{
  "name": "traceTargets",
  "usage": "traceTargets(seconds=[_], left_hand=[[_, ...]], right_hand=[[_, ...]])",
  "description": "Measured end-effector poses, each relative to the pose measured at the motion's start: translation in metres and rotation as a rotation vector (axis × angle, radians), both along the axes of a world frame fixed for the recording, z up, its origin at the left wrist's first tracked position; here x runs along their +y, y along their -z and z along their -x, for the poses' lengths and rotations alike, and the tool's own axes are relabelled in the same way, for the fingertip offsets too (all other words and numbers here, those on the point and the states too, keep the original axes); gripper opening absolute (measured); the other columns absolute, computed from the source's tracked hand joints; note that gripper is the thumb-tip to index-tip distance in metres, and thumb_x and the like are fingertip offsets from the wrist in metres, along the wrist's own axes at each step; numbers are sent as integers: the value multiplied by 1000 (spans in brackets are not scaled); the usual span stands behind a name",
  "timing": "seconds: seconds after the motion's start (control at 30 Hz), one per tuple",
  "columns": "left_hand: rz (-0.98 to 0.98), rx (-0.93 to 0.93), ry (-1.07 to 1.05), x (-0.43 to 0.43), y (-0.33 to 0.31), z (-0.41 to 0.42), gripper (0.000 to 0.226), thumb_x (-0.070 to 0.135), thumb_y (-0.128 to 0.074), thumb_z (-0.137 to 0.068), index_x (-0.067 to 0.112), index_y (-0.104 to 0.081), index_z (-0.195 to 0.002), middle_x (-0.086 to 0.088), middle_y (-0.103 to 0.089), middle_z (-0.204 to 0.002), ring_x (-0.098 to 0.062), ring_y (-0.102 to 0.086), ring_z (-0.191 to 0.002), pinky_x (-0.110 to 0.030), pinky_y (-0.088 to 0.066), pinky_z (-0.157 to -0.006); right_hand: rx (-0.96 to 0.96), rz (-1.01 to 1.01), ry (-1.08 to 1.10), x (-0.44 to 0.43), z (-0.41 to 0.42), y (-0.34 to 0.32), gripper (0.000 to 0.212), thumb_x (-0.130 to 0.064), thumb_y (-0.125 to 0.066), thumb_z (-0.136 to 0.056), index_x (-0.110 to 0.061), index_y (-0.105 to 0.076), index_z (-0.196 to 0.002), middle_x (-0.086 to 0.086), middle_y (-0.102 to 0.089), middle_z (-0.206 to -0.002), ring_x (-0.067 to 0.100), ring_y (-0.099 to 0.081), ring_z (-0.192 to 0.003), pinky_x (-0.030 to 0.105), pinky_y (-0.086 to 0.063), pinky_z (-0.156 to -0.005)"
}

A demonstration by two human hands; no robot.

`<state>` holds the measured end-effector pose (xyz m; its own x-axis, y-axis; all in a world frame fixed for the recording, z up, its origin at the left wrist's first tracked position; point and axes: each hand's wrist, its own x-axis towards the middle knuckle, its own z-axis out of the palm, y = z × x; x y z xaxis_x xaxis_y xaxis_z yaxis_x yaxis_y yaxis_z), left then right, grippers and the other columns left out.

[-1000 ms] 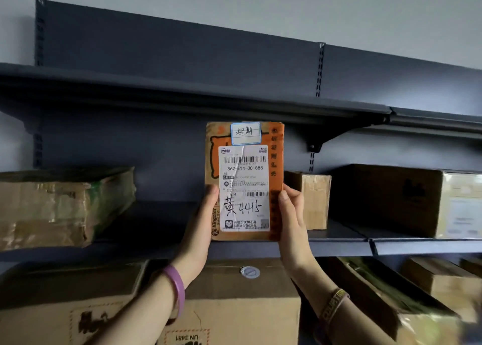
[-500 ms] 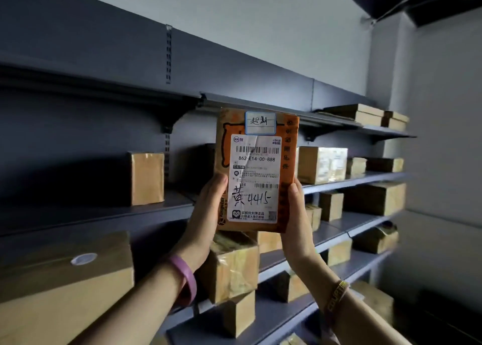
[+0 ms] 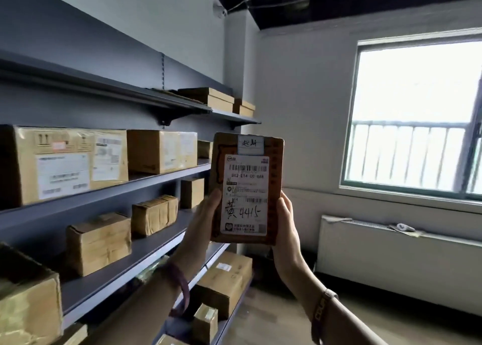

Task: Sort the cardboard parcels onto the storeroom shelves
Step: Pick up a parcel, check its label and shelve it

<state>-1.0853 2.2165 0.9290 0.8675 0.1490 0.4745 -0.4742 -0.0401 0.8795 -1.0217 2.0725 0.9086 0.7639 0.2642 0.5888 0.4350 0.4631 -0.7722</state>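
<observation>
I hold an orange-brown cardboard parcel upright in the air, its white shipping label with barcodes and handwriting facing me. My left hand grips its lower left edge and my right hand grips its lower right edge, thumbs on the front. The parcel floats just past the right end of the grey wall shelves, apart from them.
Several taped cardboard boxes fill the shelves: a large labelled one, smaller ones below, flat ones on top. A white radiator and a bright window are on the right wall.
My view has swung right along the shelves to the room's end wall and window. The parcel stays upright in both hands, now off the shelf instead of in front of it.
</observation>
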Motion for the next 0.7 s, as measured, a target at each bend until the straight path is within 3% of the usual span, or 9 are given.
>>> traceTargets(seconds=[0.1, 0.23, 0.43, 0.53, 0.7], left_hand=[[40, 16, 83, -8, 9, -61, 54, 74, -41, -81, 40, -63, -116, 0, -69, -117, -21, -67, -106, -39, -56, -84], [120, 66, 149, -9, 25, -147, 45, 51, -37, -95, 21, -62, -118, -11, -70, -114, -36, -64, -108, -49, -51, -89], [46, 105, 238, 4, 36, -262, 47, 49, -26, -96, 27, -55, -127, -4, -68, -119, -21, -67, -107, -44, -53, -92], [50, 125, 265, 12, 33, -321, 49, 52, -28, -95, 27, -54, -128, -4, -67, -121, -22, -65, -109, -49, -49, -97], [13, 161, 328, 12, 38, -415, 46, 58, -29, -94, 38, -64, -116, -2, -69, -118, -21, -65, -110, -51, -46, -99]], right_hand=[[15, -1, 59, -14, -46, 9, 61, -60, -44, -86, -30, -41, -139, 4, -56, -134, 18, -63, -116, 32, -59, -78], [38, 15, 160, -20, -119, 23, 60, -61, -46, -87, -29, -44, -138, 1, -61, -128, 19, -64, -114, 32, -59, -78], [100, 37, 271, -7, -245, 38, 68, -71, -55, -80, -29, -49, -132, 8, -60, -130, 23, -64, -115, 34, -58, -80], [117, 39, 291, 0, -301, 39, 65, -65, -55, -83, -25, -48, -134, 9, -61, -130, 25, -63, -117, 46, -57, -87], [139, 14, 349, -2, -386, 40, 53, -59, -54, -86, -27, -54, -128, 5, -65, -125, 23, -64, -116, 51, -54, -94]])
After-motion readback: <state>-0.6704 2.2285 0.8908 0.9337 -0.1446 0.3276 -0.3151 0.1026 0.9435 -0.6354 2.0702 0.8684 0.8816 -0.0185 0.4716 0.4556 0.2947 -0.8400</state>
